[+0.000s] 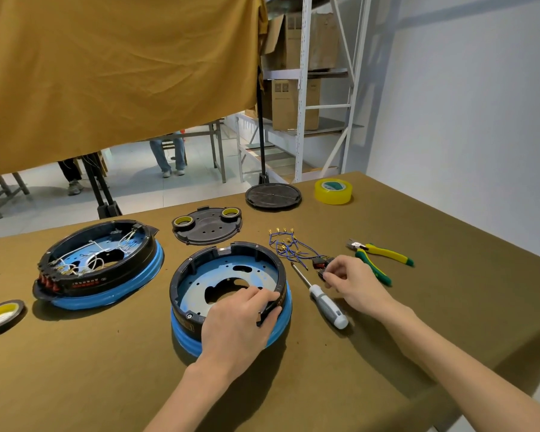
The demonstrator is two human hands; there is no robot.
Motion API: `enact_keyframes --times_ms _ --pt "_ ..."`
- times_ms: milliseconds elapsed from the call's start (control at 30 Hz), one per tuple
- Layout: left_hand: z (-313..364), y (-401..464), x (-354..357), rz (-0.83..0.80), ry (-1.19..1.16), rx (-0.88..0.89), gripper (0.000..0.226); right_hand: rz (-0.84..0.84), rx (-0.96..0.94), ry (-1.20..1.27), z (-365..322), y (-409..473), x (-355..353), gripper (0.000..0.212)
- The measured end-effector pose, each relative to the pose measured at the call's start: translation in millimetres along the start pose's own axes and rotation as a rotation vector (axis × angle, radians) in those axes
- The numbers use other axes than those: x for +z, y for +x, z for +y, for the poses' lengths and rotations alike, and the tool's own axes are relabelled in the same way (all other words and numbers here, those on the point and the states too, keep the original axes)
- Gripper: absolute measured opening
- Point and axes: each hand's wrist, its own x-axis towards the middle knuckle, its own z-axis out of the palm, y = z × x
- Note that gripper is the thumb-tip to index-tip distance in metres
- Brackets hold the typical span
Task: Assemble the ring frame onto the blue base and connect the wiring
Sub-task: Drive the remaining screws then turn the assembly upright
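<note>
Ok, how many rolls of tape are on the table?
4: a clear yellowish roll at the far right edge, two small rolls on the black plate, one at the near left edge. Others may be hidden.

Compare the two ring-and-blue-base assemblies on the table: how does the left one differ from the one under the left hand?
The left assembly has white wires looped inside its ring; the centre assembly has none, its plate bare. The left assembly shows red switches at its near-left edge; the centre one shows none fitted. No hand touches the left assembly, while the left hand grips the centre one's near rim. Both are black rings seated on blue bases.
</note>
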Motion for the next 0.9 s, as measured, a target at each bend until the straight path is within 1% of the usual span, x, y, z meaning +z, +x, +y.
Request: enact_keyframes --times_ms 67,167,233,267,400,467,500,533,567,600,633,667,733,833,867,900 --pt "-1.3 0.5 0.3 -0.002 -0.006 0.003 0.022 0.022 -0.03 0.088 -7.4 -3.7 1.7 0.013" --pt "-2.6 2.4 -0.9 0.007 -0.019 0.008 0.023 -0.033 -0.051 0.202 -21.6 -6.9 9.1 0.025" --pt "-1.5 5.5 -5.7 0.034 -0.028 0.027 0.023 -0.095 0.013 0.292 -28.6 -5.5 17.9 0.041" --pt "-0.5 7.9 -10.4 0.051 -0.044 0.032 0.023 -0.109 0.063 0.343 -32.4 -4.5 22.2 0.045" --pt "1.7 21.0 -36.9 0.103 -0.181 -0.026 0.028 -0.062 0.221 0.418 -46.6 3.4 23.3 0.046" --pt "0.3 28.4 -48.7 0.152 -0.311 -0.085 0.027 -0.081 0.285 0.44 -54.2 7.8 16.9 0.038" --pt "-0.5 32.1 -54.2 0.185 -0.379 -0.115 0.026 -0.128 0.319 0.489 -57.7 8.2 14.4 0.03" --pt "-1.2 35.7 -59.7 0.219 -0.432 -0.139 0.026 -0.212 0.38 0.589 -63.2 6.7 12.0 0.036" --pt "-1.6 39.1 -65.0 0.246 -0.471 -0.157 0.026 -0.303 0.437 0.723 -69.0 4.3 9.6 0.051" --pt "-2.1 42.0 -70.0 0.261 -0.501 -0.174 0.026 -0.375 0.451 0.846 -74.7 2.4 7.6 0.059" --pt "-2.2 44.5 -74.7 0.262 -0.528 -0.183 0.028 -0.417 0.433 0.925 -81.2 1.3 5.9 0.056" --pt "-1.6 46.6 -79.0 0.253 -0.543 -0.184 0.031 -0.43 0.396 0.983 -88.1 0.4 3.3 0.049" --pt "0.8 48.9 -85.5 0.232 -0.527 -0.184 0.035 -0.406 0.324 1.071 -102.7 0.9 -2.5 0.034" --pt "4.1 50.2 -95.2 0.228 -0.458 -0.205 0.025 -0.32 0.298 1.125 -125.7 4.7 -5.7 0.023" --pt "4.9 49.1 -98.6 0.201 -0.425 -0.221 0.035 -0.286 0.308 1.143 -135.1 5.6 -6.6 0.022" --pt "5.0 47.4 -100.9 0.155 -0.383 -0.237 0.055 -0.249 0.308 1.136 -144.0 7.3 -6.5 0.021"
